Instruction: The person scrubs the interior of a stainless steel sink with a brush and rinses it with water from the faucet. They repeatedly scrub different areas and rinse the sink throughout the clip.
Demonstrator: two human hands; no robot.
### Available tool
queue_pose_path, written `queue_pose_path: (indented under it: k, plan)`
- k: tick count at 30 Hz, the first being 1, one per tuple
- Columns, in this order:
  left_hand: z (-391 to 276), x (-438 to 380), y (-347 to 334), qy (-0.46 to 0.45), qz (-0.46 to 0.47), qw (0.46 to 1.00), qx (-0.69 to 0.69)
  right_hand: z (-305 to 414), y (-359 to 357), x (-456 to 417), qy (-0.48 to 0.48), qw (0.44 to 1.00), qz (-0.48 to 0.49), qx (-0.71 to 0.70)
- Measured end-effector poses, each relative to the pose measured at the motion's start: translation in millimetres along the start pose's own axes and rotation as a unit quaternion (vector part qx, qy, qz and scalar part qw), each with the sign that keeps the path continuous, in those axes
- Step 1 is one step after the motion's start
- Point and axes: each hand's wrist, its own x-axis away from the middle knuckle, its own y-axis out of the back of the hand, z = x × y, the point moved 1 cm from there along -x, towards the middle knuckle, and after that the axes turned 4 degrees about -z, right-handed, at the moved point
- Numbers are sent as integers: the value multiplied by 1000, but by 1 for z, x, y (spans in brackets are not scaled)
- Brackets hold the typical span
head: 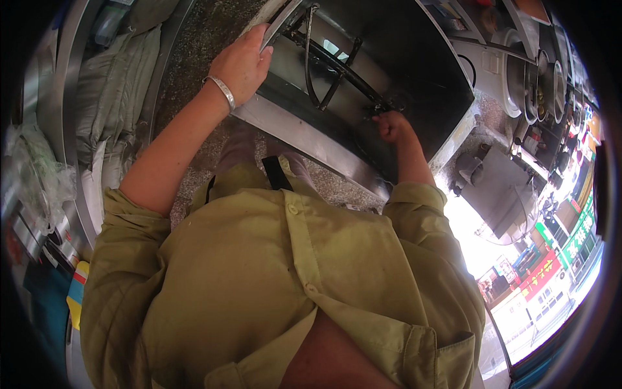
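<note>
In front of me stands a large metal machine tub (311, 133) with dark inner walls. A dark metal shaft (340, 65) with a bent looped arm runs across its inside. My left hand (243, 63), with a silver-coloured bracelet (222, 92) at the wrist, grips the tub's upper left rim, its thumb over the edge. My right hand (392, 127) is curled inside the tub, close by the right end of the shaft. Its fingertips are partly hidden, and whether it holds the shaft end or anything else cannot be made out.
Stacked pale sacks (119, 87) lie on the left beside a metal frame. A clear plastic bag (43, 175) hangs at far left. Metal pots (539, 92) stand at the upper right, above a grey covered box (500, 189). A bright street opening lies at the right.
</note>
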Motion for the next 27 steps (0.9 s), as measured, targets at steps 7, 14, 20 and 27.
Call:
queue_pose_path:
  k: [7,14,20,27]
  plan:
    - [-3,-2,1,5,20,1000,1,-6,13,-12,44,999,-3,-19]
    - [-2,-1,3,0,4,1000,-3,-2,2,7,7,1000,-4,10]
    - [-2,0,3,10,12,1000,-4,2,-1,10,-10,1000,-9,-26]
    - [-1,0,1,-1,2,1000,-2,-4,-1,-1,106,990,-42,85]
